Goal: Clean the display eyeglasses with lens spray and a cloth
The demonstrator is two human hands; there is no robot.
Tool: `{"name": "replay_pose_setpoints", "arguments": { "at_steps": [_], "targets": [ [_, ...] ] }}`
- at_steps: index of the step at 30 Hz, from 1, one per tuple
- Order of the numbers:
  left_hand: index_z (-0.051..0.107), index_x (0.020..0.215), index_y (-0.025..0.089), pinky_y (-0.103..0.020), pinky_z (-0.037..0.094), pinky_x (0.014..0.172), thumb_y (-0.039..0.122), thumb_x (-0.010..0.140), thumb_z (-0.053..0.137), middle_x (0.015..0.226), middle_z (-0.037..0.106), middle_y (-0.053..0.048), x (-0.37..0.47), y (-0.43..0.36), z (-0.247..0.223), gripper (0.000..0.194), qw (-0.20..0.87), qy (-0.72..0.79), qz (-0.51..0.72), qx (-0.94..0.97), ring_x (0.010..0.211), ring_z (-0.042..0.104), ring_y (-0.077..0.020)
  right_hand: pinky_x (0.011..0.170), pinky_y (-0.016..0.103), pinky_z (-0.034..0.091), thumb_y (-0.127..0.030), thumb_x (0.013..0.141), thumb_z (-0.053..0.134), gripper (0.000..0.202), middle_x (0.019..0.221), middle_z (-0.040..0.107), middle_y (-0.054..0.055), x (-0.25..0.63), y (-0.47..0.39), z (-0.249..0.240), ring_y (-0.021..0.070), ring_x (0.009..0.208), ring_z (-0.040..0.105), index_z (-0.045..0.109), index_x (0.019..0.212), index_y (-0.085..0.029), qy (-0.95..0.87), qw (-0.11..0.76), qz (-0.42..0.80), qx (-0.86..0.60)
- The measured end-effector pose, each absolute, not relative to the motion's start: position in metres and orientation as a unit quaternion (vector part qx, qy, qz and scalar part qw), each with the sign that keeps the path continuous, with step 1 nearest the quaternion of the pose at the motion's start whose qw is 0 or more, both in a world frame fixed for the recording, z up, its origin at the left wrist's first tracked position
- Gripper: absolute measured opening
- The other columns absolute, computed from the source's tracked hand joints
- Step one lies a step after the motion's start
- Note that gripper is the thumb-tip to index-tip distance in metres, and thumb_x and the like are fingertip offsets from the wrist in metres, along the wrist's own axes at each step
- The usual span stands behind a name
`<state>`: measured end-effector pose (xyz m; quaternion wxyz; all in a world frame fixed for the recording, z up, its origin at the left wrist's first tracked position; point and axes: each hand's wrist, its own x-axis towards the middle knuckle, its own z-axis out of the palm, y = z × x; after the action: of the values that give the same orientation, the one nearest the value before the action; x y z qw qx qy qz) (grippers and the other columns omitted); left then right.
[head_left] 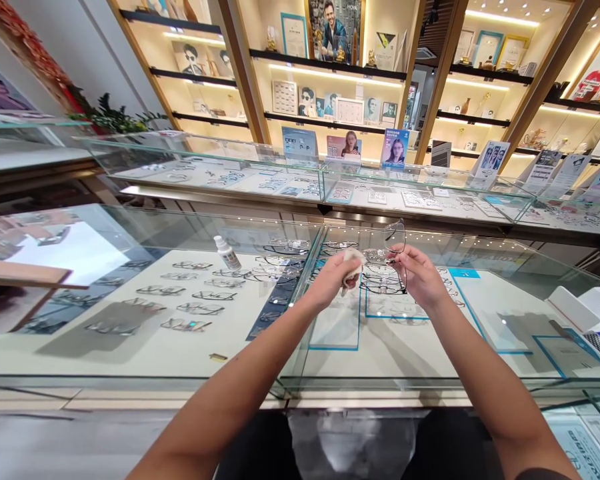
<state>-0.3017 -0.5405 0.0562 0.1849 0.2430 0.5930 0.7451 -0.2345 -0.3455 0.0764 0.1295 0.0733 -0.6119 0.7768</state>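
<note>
My left hand [336, 277] is closed round a crumpled pale cloth [353, 264], held above the glass display case. A pair of eyeglasses [395, 239] with thin dark rims is pinched in the fingers of my right hand [420, 275]; one lens stands up above the fingertips. The cloth and the glasses are apart, a short way from each other. Below my hands, more glasses frames [384, 288] lie in view at the case. A white spray bottle [228, 253] stands upright on the glass top, left of my left hand.
The glass case [180, 380] holds rows of eyeglasses [186, 309] on the left. At the right edge is a white open box [580, 307]. A wooden-edged board [25, 273] juts in from the left. Behind runs a second glass counter [260, 177] bearing upright advertising cards [396, 148].
</note>
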Motion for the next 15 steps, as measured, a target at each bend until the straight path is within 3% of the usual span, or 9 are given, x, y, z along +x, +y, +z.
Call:
{"name": "replay_pose_setpoints", "arguments": {
  "at_steps": [3,7,12,15],
  "targets": [
    [0.052,0.072,0.020,-0.027,0.030,0.052,0.066,0.085,0.066,0.063,0.046,0.003,-0.291,-0.540,0.060,0.050,0.210,0.655,0.626,0.367,0.056,0.036,-0.0113,0.096,0.040,0.051,-0.060,0.059,0.094,0.046,0.102,0.066,0.004,-0.238,-0.339,0.077,0.0213,0.097,0.062,0.067,0.068,-0.025,-0.606,0.139,0.781,0.064],
    [0.043,0.066,0.022,-0.030,0.035,0.061,0.059,0.095,0.056,0.064,0.048,0.002,-0.280,-0.537,0.056,0.048,0.252,0.687,0.481,0.482,0.063,0.041,-0.0150,0.095,0.041,0.053,-0.062,0.058,0.094,0.048,0.097,0.071,0.004,-0.244,-0.332,0.076,0.0225,0.097,0.065,0.065,0.069,-0.025,-0.607,0.143,0.780,0.059],
    [0.062,0.077,0.021,-0.029,0.034,0.062,0.060,0.089,0.065,0.069,0.064,0.002,-0.277,-0.533,0.044,0.041,0.273,0.718,0.369,0.523,0.062,0.050,-0.0154,0.099,0.042,0.051,-0.062,0.063,0.092,0.048,0.085,0.073,0.002,-0.248,-0.330,0.072,0.0216,0.095,0.067,0.061,0.071,-0.026,-0.611,0.112,0.780,0.078],
    [0.070,0.085,0.021,-0.028,0.039,0.067,0.059,0.088,0.067,0.084,0.074,-0.003,-0.279,-0.533,0.039,0.038,0.257,0.726,0.346,0.536,0.076,0.061,-0.0188,0.099,0.042,0.051,-0.060,0.064,0.092,0.046,0.081,0.072,0.001,-0.249,-0.331,0.071,0.0206,0.091,0.067,0.063,0.071,-0.026,-0.610,0.103,0.781,0.088]
  ]
}}
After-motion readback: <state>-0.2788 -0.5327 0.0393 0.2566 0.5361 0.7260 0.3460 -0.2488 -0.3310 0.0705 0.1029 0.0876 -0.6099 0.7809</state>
